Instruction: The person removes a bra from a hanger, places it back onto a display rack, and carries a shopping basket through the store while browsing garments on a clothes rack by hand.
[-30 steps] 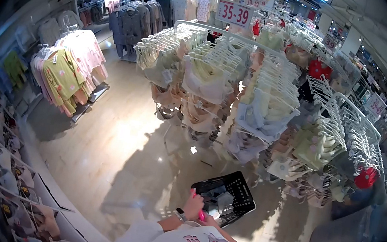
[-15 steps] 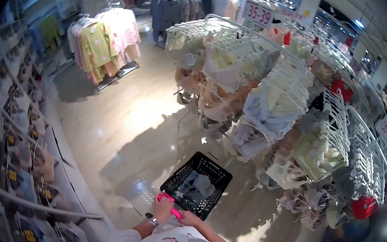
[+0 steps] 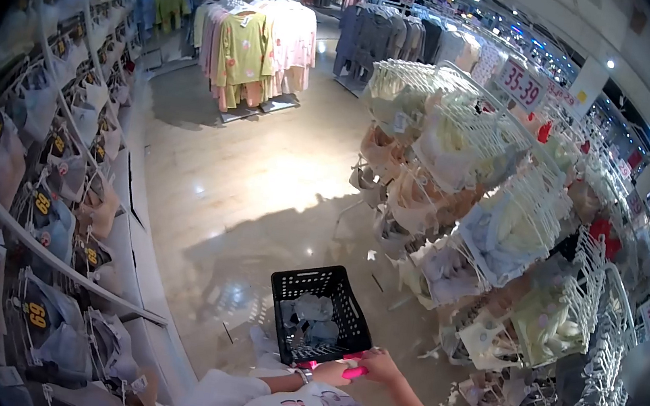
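Note:
A black perforated shopping basket [image 3: 358, 328] is in front of me, low over or on the floor; which one I cannot tell. Several grey and pale-blue packaged-looking items [image 3: 314, 308] lie inside it. Its bright pink handle [image 3: 354, 372] points toward my body. My left hand [image 3: 332, 373], with a watch at the wrist, is closed around the handle's left part. Closed at the handle's right end is my right hand [image 3: 380, 366]. The fingers of both are partly hidden.
Bras hang on a rack [image 3: 475, 173] to the right, below a price sign [image 3: 521, 83]. A wall display of bras [image 3: 48, 210] with yellow 69 tags runs along the left. Ahead stands a pajama rack [image 3: 246, 51]. Tiled floor [image 3: 265, 163] stretches between them.
The view has turned left, so racks appear farther right. The basket has swung from leaning right to leaning left in view, and both hands have shifted right with its handle.

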### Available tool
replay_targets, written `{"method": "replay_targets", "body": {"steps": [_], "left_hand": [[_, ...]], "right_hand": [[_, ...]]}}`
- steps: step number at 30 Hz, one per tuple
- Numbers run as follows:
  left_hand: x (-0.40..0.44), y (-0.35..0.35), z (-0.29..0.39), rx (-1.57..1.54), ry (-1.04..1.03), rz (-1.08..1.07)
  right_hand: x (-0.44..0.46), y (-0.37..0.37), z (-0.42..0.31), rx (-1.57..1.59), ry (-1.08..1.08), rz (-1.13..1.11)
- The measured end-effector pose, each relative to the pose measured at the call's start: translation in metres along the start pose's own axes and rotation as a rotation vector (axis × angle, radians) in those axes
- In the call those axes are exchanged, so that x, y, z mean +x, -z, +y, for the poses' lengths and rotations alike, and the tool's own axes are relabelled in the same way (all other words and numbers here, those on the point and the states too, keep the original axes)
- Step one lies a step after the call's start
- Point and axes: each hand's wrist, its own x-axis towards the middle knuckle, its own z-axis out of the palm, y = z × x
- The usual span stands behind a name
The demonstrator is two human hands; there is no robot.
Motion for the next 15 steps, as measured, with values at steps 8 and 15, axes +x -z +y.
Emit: {"method": "replay_targets", "body": {"steps": [8,15], "left_hand": [[0.038,-0.014,-0.044,0.084,0.034,0.343],[0.051,0.053,-0.048,-0.061,-0.116,0.292]], "right_hand": [[0.064,0.029,0.042,-0.001,-0.037,-0.014],[0.128,0.041,0.067,-0.067,-0.004,-0.072]]}}
